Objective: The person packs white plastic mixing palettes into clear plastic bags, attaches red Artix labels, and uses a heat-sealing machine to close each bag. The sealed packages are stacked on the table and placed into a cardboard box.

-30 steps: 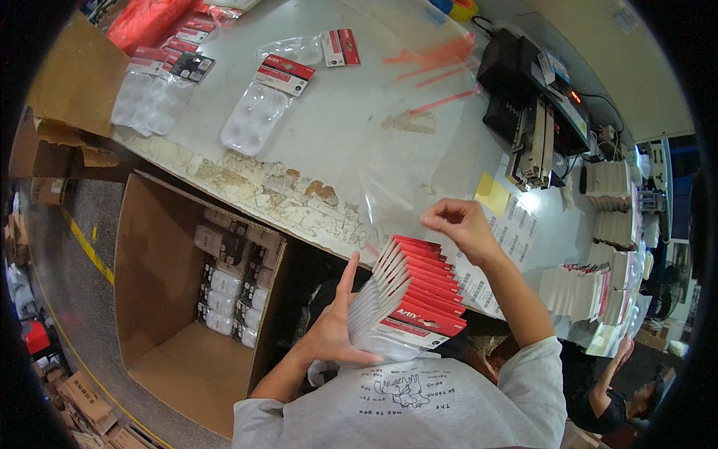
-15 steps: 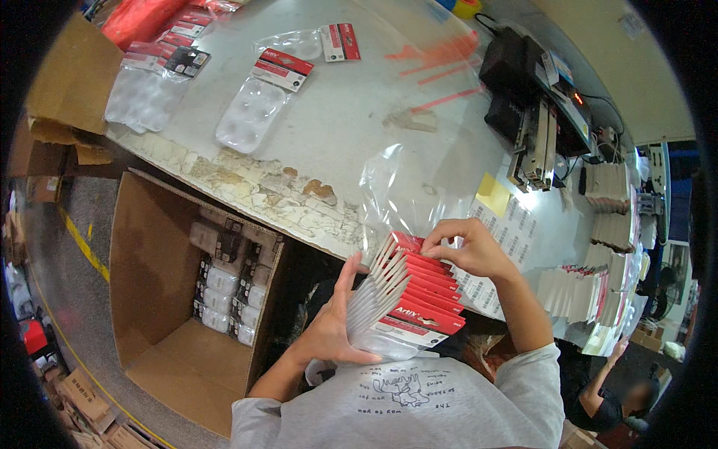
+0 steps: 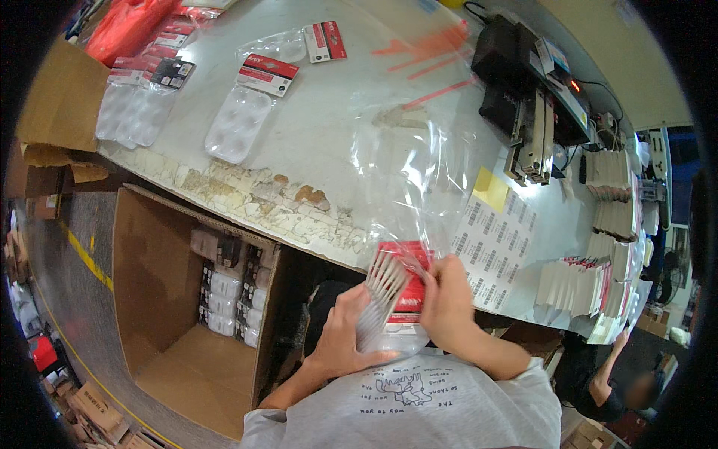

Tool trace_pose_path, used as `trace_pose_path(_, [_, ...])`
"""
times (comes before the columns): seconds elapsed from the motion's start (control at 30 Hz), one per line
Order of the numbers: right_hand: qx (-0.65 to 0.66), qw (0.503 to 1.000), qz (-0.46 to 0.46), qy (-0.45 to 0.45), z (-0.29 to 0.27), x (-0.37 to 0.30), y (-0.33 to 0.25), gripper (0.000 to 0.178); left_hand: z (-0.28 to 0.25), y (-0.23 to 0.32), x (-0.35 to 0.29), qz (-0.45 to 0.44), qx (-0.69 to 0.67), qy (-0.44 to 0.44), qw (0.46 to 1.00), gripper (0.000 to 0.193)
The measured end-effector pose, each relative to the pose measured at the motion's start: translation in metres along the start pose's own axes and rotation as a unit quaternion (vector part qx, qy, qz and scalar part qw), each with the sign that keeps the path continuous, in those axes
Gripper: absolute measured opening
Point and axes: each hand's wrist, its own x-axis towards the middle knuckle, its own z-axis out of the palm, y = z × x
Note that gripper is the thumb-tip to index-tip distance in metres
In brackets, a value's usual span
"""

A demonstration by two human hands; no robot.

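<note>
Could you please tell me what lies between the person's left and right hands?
In the head view, a fanned stack of red-topped packs lies between the left hand and right hand.

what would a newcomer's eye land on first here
Probably the fanned stack of red-carded packs at the left hand, with the blurred right hand opposite. Next, the open cardboard box beside the table, at left, then bright red-orange plastic at top left.

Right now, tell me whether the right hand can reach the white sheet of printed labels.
Probably yes: the sheet lies near the right hand, nothing solid evident between, though that hand is busy at red-carded plastic packs.
</note>
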Motion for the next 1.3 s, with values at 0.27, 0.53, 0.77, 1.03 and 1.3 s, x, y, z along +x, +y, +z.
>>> trace_pose_path(0.27, [0.219, 0.964, -0.146, 0.024, 0.061, 0.006, 0.033, 0.016, -0.005, 0.003, -0.01, -0.051, 0.043, 0.008, 0.998, 0.066])
trace_pose_path(0.53, [0.209, 0.964, -0.164, -0.012, 0.04, -0.002, 0.025, 0.022, 0.003, -0.003, -0.013, -0.031, 0.009, 0.085, 0.996, 0.078])
trace_pose_path(0.77, [0.203, 0.925, -0.311, -0.077, 0.041, -0.006, 0.033, 0.02, -0.002, -0.004, -0.017, -0.107, 0.021, 0.045, 0.993, 0.079])
trace_pose_path(1.03, [-0.003, 0.942, -0.323, 0.092, 0.029, -0.004, 0.071, 0.038, -0.002, -0.028, -0.012, -0.031, -0.081, 0.071, 0.994, 0.065])
trace_pose_path(1.3, [0.143, 0.95, -0.264, 0.083, 0.051, -0.067, 0.07, 0.032, 0.008, -0.042, -0.031, -0.083, -0.249, 0.129, 0.956, 0.101])
